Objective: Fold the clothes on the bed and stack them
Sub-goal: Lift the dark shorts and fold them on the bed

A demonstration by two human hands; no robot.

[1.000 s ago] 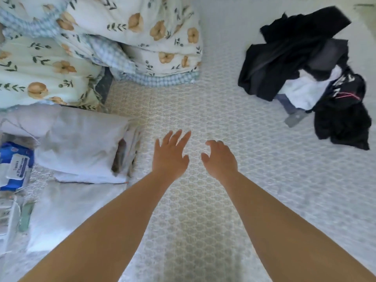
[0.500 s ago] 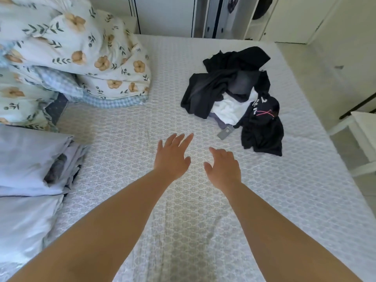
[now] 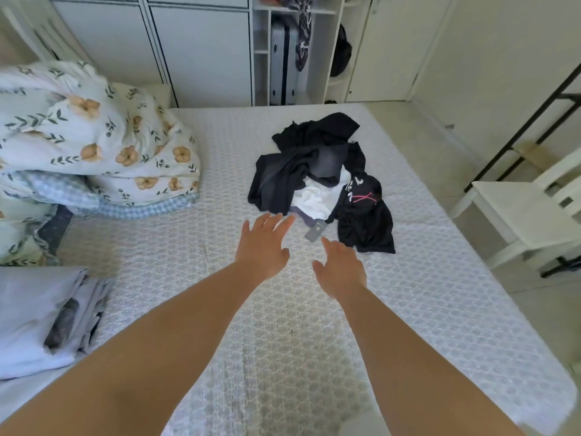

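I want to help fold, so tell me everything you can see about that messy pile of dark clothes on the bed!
The crumpled pile of black and dark grey clothes lies unfolded on the white patterned mattress, toward its far right side. Soft-looking fabric, with a white garment bunched in the middle, a black piece with a pink mark, and a grey tag at its near edge. Neither hand touches it.

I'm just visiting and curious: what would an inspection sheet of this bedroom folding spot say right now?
Surface: bed with a white patterned cover.
Job's things: clothes pile, dark and white garments, crumpled and unfolded.
Clutter: floral duvet bundled at far left; folded grey linen at near left.
Hands: left hand and right hand open, reaching toward the pile, holding nothing.
Cables: nothing seen.
Surroundings: wardrobe behind; white chair at right.
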